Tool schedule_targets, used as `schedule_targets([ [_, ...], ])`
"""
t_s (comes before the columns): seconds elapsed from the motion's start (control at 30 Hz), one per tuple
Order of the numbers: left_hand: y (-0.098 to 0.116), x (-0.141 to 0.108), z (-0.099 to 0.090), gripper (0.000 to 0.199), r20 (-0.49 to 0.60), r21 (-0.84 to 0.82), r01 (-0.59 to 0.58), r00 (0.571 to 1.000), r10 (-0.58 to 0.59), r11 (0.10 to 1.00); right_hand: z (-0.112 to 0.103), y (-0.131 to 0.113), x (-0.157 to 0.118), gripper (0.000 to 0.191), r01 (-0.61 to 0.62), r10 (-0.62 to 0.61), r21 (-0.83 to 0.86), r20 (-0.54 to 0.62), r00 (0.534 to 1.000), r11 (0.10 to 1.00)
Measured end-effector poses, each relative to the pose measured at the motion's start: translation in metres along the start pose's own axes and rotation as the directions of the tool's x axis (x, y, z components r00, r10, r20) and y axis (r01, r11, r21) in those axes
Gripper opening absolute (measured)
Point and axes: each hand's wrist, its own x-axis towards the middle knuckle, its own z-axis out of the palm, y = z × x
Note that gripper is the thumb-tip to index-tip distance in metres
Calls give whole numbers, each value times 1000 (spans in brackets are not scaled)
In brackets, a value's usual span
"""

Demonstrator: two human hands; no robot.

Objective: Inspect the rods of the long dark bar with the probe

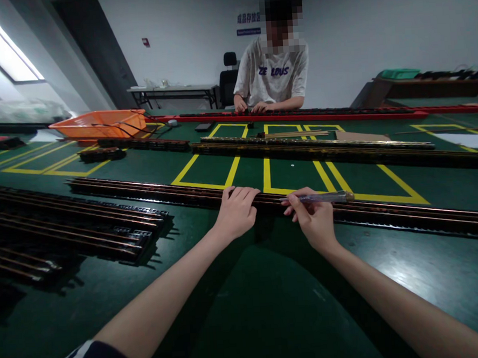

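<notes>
A long dark rail with copper-coloured strips [390,211] runs across the table in front of me. Over its near edge lies my left hand [236,209], fingers curled onto its top and gripping it. To the right, my right hand [315,217] is closed on a screwdriver [325,197] with a clear, purplish handle. The screwdriver lies nearly level, its thin shaft pointing left above the rail, towards my left hand. Whether its tip touches the rail I cannot tell.
Several similar rails [116,229] lie at the left. Beyond the yellow tape lines are more rails [302,147] and an orange basket [106,125]. Across the green table [267,307], a person [275,74] works with both hands at a red rail [360,113].
</notes>
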Motion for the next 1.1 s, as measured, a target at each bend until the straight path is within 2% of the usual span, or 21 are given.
schedule_targets([
  [0.17, 3, 1, -1, 31, -25, 18, -5, 1000, 6, 1000, 0, 1, 0, 17, -3, 3, 3, -12, 1000, 1000],
  [0.47, 3, 2, 2, 36, -28, 105, -4, 1000, 7, 994, 0, 0, 0, 18, -1, 1, -1, -2, 1000, 1000],
  [0.73, 4, 3, 3, 33, -22, 124, 9, 1000, -6, 992, 0, 1, 0, 18, 14, -14, 0, -4, 1000, 1000],
  [1.1, 8, 1, 3, 30, -65, 150, 39, 997, -30, 988, 2, 1, 0, 18, 1, -1, -7, 12, 1000, 1000],
])
